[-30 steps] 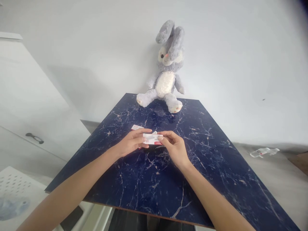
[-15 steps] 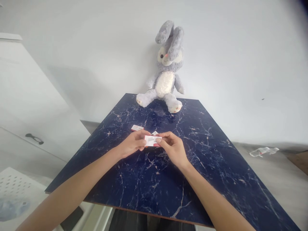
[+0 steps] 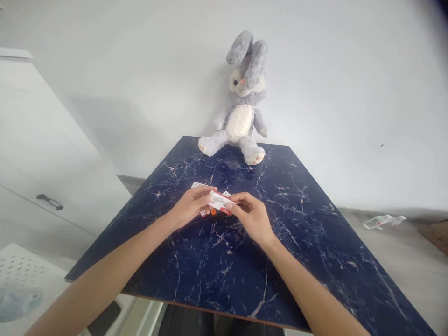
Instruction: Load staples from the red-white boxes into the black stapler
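A small white and red box is held between my two hands above the blue table, tilted down toward the right. My left hand pinches its left end between thumb and fingers. At its right end, my right hand grips it the same way. Behind my left fingers lies another white box, partly covered. A white piece shows just beyond the held box. Below it sits a small orange item, mostly hidden, with a bit of red and white beside it.
A grey plush rabbit sits at the table's far edge against the wall. The dark blue marbled table spreads around my hands. White drawers stand on the left. A clear plastic bottle lies on the floor at right.
The held box has tipped, its left end now higher and its right end lower. The orange item beneath shows more. My left hand has shifted slightly; the rabbit has not moved.
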